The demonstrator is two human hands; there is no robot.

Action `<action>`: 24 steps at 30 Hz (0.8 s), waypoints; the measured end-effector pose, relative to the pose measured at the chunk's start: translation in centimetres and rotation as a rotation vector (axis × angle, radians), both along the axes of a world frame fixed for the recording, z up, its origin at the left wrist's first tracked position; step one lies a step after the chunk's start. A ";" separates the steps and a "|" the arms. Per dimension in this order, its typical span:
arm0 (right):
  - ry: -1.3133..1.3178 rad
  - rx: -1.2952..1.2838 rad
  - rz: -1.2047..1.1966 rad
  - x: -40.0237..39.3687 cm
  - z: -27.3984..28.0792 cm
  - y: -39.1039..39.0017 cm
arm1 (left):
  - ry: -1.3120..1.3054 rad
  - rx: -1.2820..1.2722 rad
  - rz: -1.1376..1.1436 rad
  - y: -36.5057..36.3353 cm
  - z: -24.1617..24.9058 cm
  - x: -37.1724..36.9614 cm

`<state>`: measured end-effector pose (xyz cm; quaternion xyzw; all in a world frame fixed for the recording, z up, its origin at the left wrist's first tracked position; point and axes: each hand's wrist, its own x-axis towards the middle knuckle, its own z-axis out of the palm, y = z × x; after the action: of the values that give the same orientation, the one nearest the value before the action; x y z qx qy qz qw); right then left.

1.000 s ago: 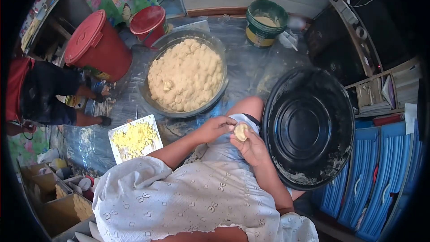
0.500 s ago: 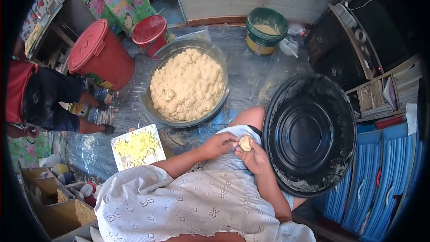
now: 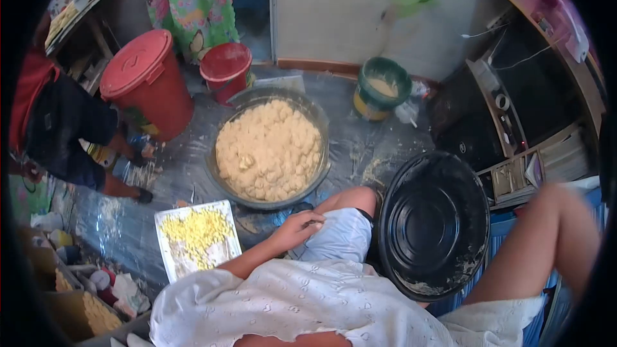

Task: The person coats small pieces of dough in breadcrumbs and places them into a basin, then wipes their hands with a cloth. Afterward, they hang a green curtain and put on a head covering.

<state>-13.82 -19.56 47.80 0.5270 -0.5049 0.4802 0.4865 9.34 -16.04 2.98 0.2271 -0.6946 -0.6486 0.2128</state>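
Note:
My left hand (image 3: 301,229) rests over the light-coloured shorts (image 3: 337,238) on my thigh, its fingers curled together; anything inside them is too small to make out. Left of that forearm lies a white tray (image 3: 168,263) with small yellow diced pieces (image 3: 200,231). Beyond the hand stands a large basin (image 3: 212,183) heaped with pale, floury dough lumps (image 3: 270,148). My right arm (image 3: 546,225) is raised and bent out to the right, blurred, with its hand outside the picture. A big black tub (image 3: 437,225) leans beside my leg, with pale residue on its rim.
A lidded red bin (image 3: 154,90), a red bucket (image 3: 225,71) and a green bucket (image 3: 384,87) stand along the far side. Another person (image 3: 64,128) stands at left. A shelf unit (image 3: 520,115) is at right, and compartmented boxes (image 3: 77,315) sit at lower left.
My right hand has left my lap and gone out of view at right, with the small round dough piece no longer visible. The left hand stays near the thigh. My view has tilted up.

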 end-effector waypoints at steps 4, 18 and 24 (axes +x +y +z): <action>0.157 0.632 -0.056 7.4 -7.1 -17.0 | 0.006 0.017 0.186 -2.3 1.1 2.8; -0.671 1.231 -0.077 1.2 -39.1 20.9 | -0.283 0.213 0.451 -5.2 -4.0 10.2; -1.174 0.615 -0.122 -1.7 -43.5 30.3 | -0.109 -0.012 0.216 -3.7 -1.2 -0.4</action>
<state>-15.52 10.78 4.27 0.2634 -0.8288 0.4934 -0.0154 8.92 -19.79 1.79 0.3340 -0.6806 -0.6044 0.2447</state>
